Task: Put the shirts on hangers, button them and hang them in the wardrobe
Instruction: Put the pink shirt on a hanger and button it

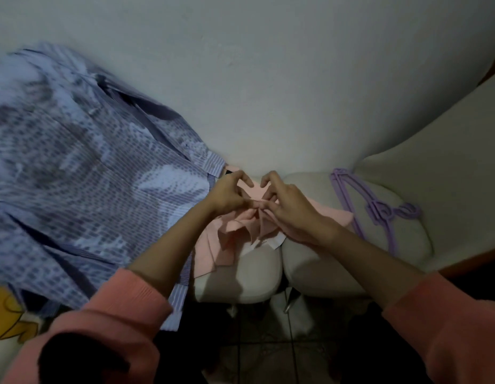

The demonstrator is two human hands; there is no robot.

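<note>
A pink shirt point(229, 239) lies bunched on the white seat cushions point(318, 270) in the middle. My left hand point(227, 194) and my right hand point(288, 206) meet over its upper part, and both pinch the pink fabric between thumb and fingers. Whether a button sits between them is hidden by the fingers. A blue-and-white striped shirt point(83, 173) is spread wide over the left side. Several lilac plastic hangers point(376, 209) lie stacked on the cushion to the right of my hands.
A pale wall point(268, 79) rises right behind the seat. A cream backrest or armrest point(440, 173) stands at the right. A yellow cartoon-print cloth point(11, 320) shows at the lower left. Dark tiled floor point(268, 353) lies below the cushions.
</note>
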